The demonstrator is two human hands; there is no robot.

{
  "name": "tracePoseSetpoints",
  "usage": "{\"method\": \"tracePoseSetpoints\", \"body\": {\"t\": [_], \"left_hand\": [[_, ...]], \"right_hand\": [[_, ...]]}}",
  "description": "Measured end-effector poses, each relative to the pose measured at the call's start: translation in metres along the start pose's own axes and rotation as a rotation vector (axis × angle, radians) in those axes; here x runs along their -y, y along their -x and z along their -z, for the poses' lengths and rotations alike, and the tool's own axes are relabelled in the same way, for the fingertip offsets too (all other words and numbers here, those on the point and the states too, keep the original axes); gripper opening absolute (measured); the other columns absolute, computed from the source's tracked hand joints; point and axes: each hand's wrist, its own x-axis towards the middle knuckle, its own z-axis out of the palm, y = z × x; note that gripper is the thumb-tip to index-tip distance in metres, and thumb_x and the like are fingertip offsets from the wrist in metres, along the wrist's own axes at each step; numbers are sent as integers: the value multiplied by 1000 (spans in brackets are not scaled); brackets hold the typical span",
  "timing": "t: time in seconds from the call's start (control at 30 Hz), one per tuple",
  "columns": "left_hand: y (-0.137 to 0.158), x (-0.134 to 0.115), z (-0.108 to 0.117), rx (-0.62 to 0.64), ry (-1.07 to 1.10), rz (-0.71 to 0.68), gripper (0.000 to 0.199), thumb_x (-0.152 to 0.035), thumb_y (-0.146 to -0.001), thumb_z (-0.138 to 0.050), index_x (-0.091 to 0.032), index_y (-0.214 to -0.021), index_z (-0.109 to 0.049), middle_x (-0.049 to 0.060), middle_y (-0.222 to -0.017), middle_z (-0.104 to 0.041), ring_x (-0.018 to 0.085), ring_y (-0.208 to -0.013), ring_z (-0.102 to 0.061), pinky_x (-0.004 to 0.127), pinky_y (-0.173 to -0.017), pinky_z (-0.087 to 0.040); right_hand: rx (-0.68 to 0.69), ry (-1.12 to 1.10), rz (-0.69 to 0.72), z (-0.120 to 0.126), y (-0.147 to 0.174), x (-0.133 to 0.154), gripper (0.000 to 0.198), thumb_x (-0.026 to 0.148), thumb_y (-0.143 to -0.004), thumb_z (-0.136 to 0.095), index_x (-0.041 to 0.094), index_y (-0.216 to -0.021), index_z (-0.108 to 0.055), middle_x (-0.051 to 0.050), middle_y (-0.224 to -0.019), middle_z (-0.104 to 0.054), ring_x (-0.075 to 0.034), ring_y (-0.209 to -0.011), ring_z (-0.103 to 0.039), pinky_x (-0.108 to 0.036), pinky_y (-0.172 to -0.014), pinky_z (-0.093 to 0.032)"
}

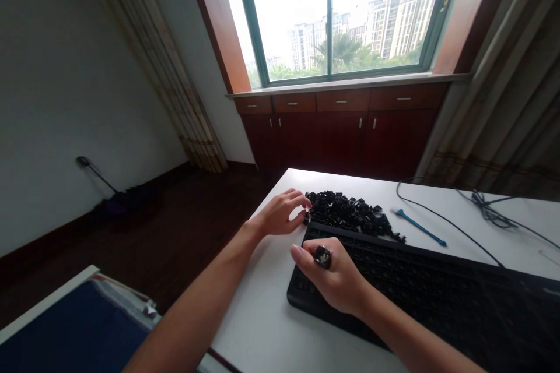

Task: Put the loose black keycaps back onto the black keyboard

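The keycap (322, 256) sits pinched between the thumb and fingers of our right hand (335, 280), held up just above the left end of the black keyboard (437, 291), its face turned toward us, probably so that we can read it or check which way it goes before it meets the bare switches below. The keyboard lies along the near side of the white desk (271, 315), its left end close to the desk's left edge, and its rows look stripped of caps, though the dark surface makes that hard to confirm. Just behind the keyboard's far left corner lies the heap of loose black keycaps (350, 214), kept within easy reach of both hands. Our left hand (280, 213) reaches to the left rim of that heap, fingers curled and fingertips touching the nearest caps; we cannot tell whether it has closed on one yet or is only sorting through them. A blue keycap puller (420, 227) lies to the right of the heap, apart from it, set aside on the desk. A black cable (441, 218) loops across the far right part of the desk, passing behind the puller and running toward the keyboard's back edge. Beyond the desk's far edge stand a dark wooden cabinet (341, 128) and a window (336, 11).
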Motion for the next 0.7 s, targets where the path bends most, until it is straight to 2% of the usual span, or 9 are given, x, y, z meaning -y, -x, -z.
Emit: {"method": "tracePoseSetpoints", "body": {"t": [0.13,0.43,0.7], "left_hand": [[4,4,8,26,22,-2,29,-13,-77,-56,-21,-104,-63,5,-93,-65,21,-89,-60,34,-83,-51],[6,3,12,102,19,-5,36,-13,-71,-58,-21,-106,-62,5,-95,-66,21,-91,-60,33,-84,-51],[5,3,7,91,4,9,29,-16,-73,-62,-22,-101,-65,4,-91,-66,20,-87,-61,30,-80,-50]], "right_hand": [[8,-14,-15,0,0,-1,50,46,-93,-53,22,-58,-26,6,-56,-23,-7,-52,-20,-28,-47,-17],[9,5,-20,1,1,-3,50,45,-93,-53,22,-58,-27,7,-55,-23,-7,-51,-19,-28,-47,-17],[0,11,-31,1,1,-3,50,46,-93,-53,22,-58,-27,7,-55,-24,-7,-51,-20,-28,-47,-18]]}}
